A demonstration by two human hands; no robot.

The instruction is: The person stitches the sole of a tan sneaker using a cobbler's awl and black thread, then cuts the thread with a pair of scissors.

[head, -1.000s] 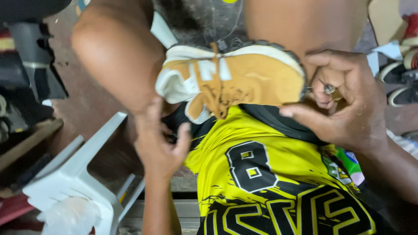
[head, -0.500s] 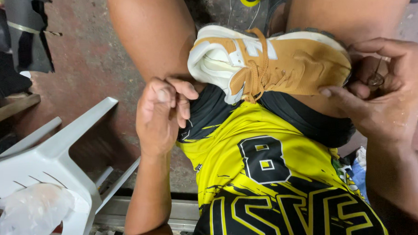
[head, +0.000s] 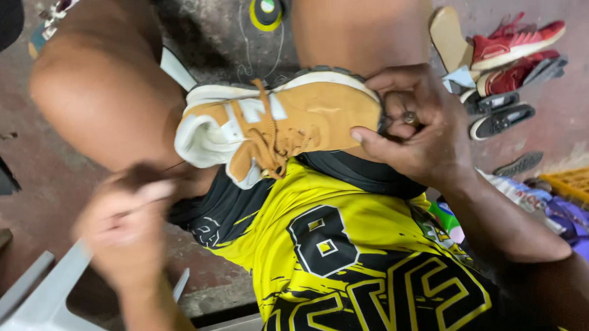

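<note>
A tan and white sneaker (head: pixel 286 123) lies on its side across my lap, between my knees, laces facing me. My right hand (head: pixel 414 132) grips its toe end, thumb on the upper and fingers curled round the sole edge. My left hand (head: pixel 124 230) is blurred in motion to the left of the shoe's heel, fingers pinched together; a thin dark thread seems to run from it toward the shoe, and whether it holds a needle I cannot tell. My yellow and black shorts (head: pixel 350 261) fill the lower middle.
Red sneakers (head: pixel 515 43) and loose black soles (head: pixel 502 119) lie on the floor at the upper right. A yellow crate (head: pixel 582 185) sits at the right edge. A white plastic chair (head: pixel 32 312) stands at lower left. A yellow and black round object (head: pixel 266 10) lies between my legs.
My left hand has pulled away from the shoe's heel, down and to the left, now blurred. The right hand keeps its grip on the toe. The camera view shifted slightly.
</note>
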